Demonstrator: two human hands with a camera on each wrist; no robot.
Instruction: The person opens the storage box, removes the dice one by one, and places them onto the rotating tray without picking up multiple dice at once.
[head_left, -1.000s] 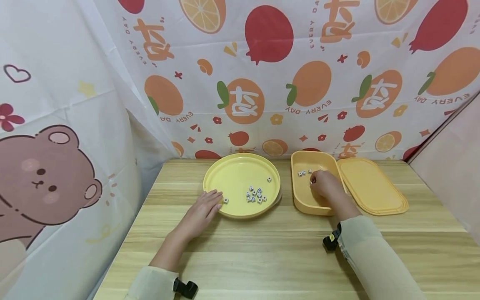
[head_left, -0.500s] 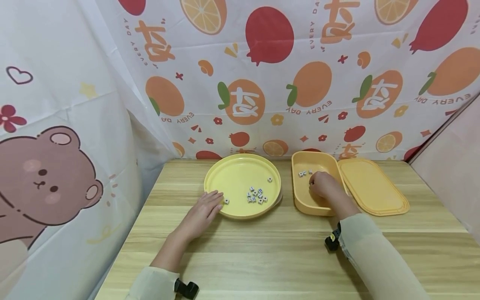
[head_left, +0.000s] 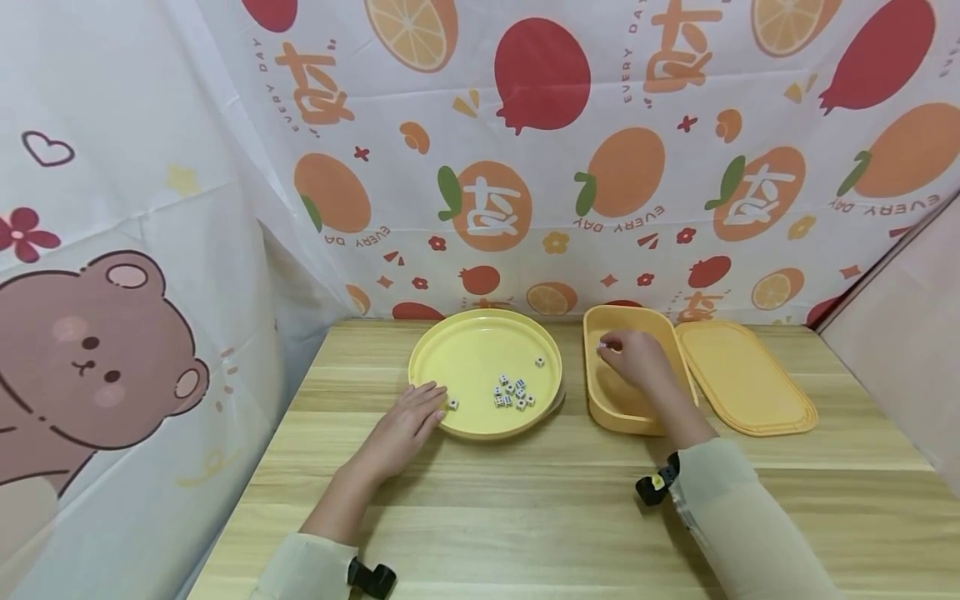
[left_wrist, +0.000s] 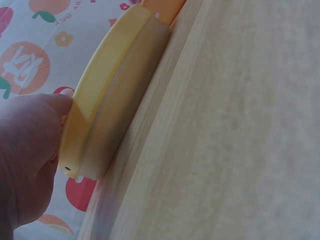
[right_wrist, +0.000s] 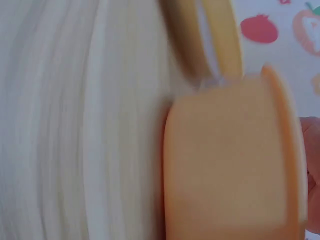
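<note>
My left hand (head_left: pixel 401 423) rests on the near left rim of a round yellow tray (head_left: pixel 465 350), fingers extended over the edge. Beside its fingertips lies one white die (head_left: pixel 453 405). Several more dice (head_left: pixel 521 384) are grouped in the tray's front right part, with a single die (head_left: pixel 539 362) off toward the right rim. Inside an orange rectangular box (head_left: pixel 637 422), my right hand (head_left: pixel 641 362) pinches a small die (head_left: pixel 602 344) at its fingertips near the left wall. The right wrist view shows mostly the box's outer wall (right_wrist: pixel 225 160), hiding the fingertips.
An orange lid (head_left: pixel 750 383) lies flat right of the box. Both containers stand near the back of the wooden table (head_left: pixel 510 508), close to a fruit-print curtain (head_left: pixel 555 167). A bear-print curtain (head_left: pixel 150 333) hangs on the left.
My right hand has moved left and slightly away from me within the box, to where several dice lay, now mostly covered by it. The left hand stays on the tray rim.
</note>
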